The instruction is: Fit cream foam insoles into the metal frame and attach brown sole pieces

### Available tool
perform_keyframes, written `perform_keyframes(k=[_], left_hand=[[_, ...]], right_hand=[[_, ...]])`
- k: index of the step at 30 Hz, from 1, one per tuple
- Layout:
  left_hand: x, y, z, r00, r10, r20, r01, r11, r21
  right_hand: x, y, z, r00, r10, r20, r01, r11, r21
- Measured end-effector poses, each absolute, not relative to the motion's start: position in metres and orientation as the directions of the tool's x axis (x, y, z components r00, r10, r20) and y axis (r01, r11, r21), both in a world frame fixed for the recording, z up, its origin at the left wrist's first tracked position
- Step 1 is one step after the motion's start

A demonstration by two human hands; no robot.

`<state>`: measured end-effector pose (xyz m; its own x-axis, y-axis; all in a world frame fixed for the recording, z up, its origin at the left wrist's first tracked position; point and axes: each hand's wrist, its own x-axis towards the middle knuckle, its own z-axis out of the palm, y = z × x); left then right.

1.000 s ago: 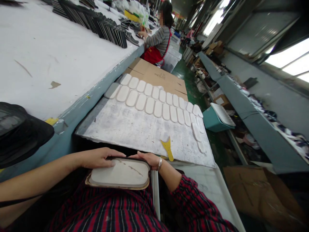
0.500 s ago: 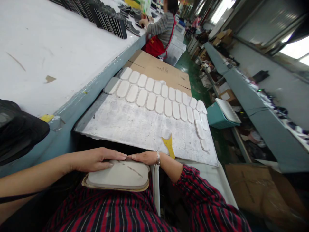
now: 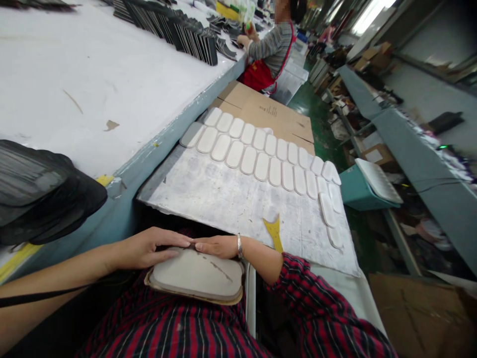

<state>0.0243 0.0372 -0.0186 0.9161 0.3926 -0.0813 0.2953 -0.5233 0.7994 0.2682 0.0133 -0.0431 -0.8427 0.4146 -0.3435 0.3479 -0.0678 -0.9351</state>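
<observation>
While the left hand (image 3: pixel 149 247) and right hand (image 3: pixel 220 246) grip a rounded pad (image 3: pixel 197 277), a yellow tool (image 3: pixel 275 232) lies nearer than white pieces (image 3: pixel 248 160).

Oblong pads (image 3: pixel 262 166) spread across whitish board (image 3: pixel 208 185)

Its far side and right end are covered; a yellow forked piece (image 3: pixel 274 232) is set by the near edge. The white table (image 3: pixel 137 74) is topped by black strips (image 3: pixel 167 31) and a brown scrap (image 3: pixel 111 125).

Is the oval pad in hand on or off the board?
Off: the oval pad, held by the left hand and right hand, is at the plaid shirt, short of the board.
</observation>
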Motion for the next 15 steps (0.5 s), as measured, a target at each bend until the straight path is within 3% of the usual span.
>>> perform_keyframes(k=[5,15], left_hand=[[0.001,0.029,-0.025,0.845,0.532,-0.054,0.346,-0.468,0.813],[0.003,0.023,-0.016,0.827,0.562,-0.015,0.364,-0.515,0.776]], right_hand=[[0.238,0.026,-0.048,-0.848,0.414,-0.332,0.342,-0.051,-0.938],[0.239,0.024,-0.046,-0.869,0.398,-0.294,0.267,-0.123,-0.956]])
